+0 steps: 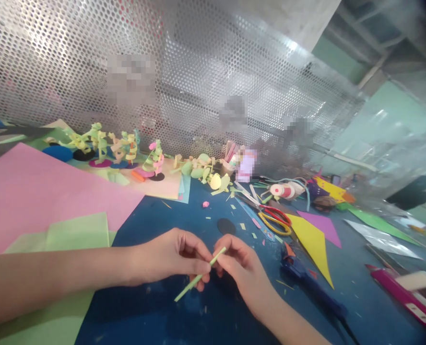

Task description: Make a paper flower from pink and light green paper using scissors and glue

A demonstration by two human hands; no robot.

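Observation:
Between my two hands is a thin light-green paper strip [193,287], narrow as a stick and slanting up to the right. My left hand [179,258] pinches it near the middle with thumb and fingers. Close to its upper end, the fingertips of my right hand [240,263] are closed on the same strip. Both hands are just above the blue table [155,316]. A black paper disc [226,226] lies right behind them. Small paper scraps and a pink crumpled bit [206,204] are scattered farther back.
Left are pink paper [54,191] and light-green sheets [78,232]. Curled paper figures [155,160] line the back. Right of my hands lie scissors [276,220], a dark blue glue gun [306,278], yellow paper [312,244] and a magenta tool [403,292]. Behind stands a perforated metal panel [198,72].

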